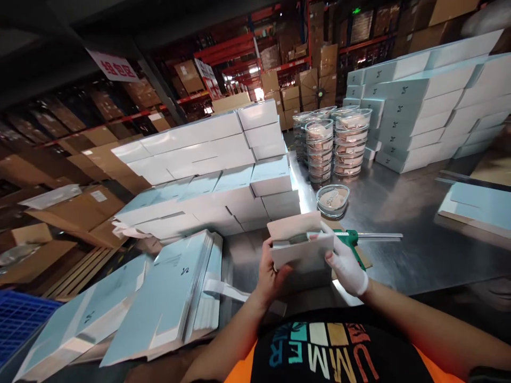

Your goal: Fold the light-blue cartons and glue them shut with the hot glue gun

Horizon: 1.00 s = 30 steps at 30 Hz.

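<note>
Between my two hands is a small carton (301, 252), its outer side white-grey and a pale flap raised at the far edge. My bare left hand (271, 271) is closed round its left end, thumb on the near side. A white glove covers my right hand (346, 260), which grips the right end with the thumb in front. The carton's inside is mostly hidden. Just past my right hand lies a green glue gun (351, 238) with a clear stick in it, on a piece of cardboard. Beyond the carton sits an oval glass dish (332, 200) with a round beige label.
Flat light-blue cartons (171, 287) lie in piles at the left. A wall of white boxes (199, 197) stands behind them. Stacked glass dishes (351, 141) are at the back, with more boxes (423, 106) to their right. A blue crate (26, 319) is far left.
</note>
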Motion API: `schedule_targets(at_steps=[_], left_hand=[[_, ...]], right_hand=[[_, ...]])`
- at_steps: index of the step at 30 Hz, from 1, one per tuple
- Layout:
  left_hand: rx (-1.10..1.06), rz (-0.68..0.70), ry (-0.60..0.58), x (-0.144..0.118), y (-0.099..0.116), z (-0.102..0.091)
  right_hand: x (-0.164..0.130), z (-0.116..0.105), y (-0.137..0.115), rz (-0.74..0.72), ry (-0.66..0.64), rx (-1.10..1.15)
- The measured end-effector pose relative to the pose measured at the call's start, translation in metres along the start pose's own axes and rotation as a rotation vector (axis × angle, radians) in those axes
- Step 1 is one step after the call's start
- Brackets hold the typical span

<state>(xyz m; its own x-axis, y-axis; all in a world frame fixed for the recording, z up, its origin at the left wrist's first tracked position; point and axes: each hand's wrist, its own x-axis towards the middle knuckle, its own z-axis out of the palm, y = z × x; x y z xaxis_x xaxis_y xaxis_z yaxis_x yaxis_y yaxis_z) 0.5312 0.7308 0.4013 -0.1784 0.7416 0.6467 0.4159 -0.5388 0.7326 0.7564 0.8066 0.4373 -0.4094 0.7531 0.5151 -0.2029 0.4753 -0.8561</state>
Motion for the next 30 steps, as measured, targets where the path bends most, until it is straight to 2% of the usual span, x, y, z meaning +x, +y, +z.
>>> schedule_targets(at_steps=[3, 5, 7, 9, 11, 13, 15, 17, 18, 21, 23, 26, 27, 28, 30], left_hand=[[-0.017, 0.052, 0.122, 0.007, 0.008, 0.003], [-0.039, 0.083, 0.189, 0.005, 0.006, 0.003], [0.003, 0.118, 0.132, 0.003, 0.003, -0.001], [0.066, 0.117, 0.053, 0.004, 0.002, -0.008], [0.066, 0.072, 0.091, 0.01, 0.005, -0.016], [0.044, -0.007, 0.194, 0.017, 0.01, -0.023], [0.039, -0.064, 0.274, 0.023, 0.015, -0.028], [0.034, -0.094, 0.315, 0.027, 0.019, -0.029], [0.03, -0.099, 0.326, 0.029, 0.021, -0.029], [0.017, -0.111, 0.339, 0.031, 0.028, -0.027], [0.0, -0.128, 0.336, 0.032, 0.034, -0.025], [-0.043, -0.176, 0.32, 0.035, 0.041, -0.022], [-0.058, -0.188, 0.312, 0.035, 0.042, -0.021], [-0.071, -0.194, 0.306, 0.036, 0.043, -0.019], [-0.087, -0.185, 0.298, 0.036, 0.043, -0.014]], right_hand=[[0.012, 0.019, -0.008, 0.142, 0.158, -0.01], [0.016, 0.026, -0.005, 0.115, 0.306, -0.078], [0.019, 0.022, -0.001, 0.04, 0.356, -0.106], [0.024, 0.004, 0.001, -0.003, 0.295, -0.179], [0.029, -0.023, 0.002, 0.058, 0.184, -0.421], [0.032, -0.05, 0.004, 0.311, 0.015, -0.782], [0.031, -0.069, 0.011, 0.615, -0.17, -1.021], [0.024, -0.08, 0.021, 0.794, -0.27, -1.081], [0.02, -0.083, 0.026, 0.816, -0.258, -1.055], [0.007, -0.091, 0.034, 0.775, -0.092, -0.817], [0.001, -0.094, 0.033, 0.66, 0.094, -0.687], [-0.005, -0.091, 0.019, 0.429, 0.383, -0.682], [-0.005, -0.088, 0.012, 0.348, 0.405, -0.647], [-0.005, -0.084, 0.004, 0.27, 0.374, -0.592], [-0.003, -0.075, -0.014, 0.132, 0.231, -0.523]])
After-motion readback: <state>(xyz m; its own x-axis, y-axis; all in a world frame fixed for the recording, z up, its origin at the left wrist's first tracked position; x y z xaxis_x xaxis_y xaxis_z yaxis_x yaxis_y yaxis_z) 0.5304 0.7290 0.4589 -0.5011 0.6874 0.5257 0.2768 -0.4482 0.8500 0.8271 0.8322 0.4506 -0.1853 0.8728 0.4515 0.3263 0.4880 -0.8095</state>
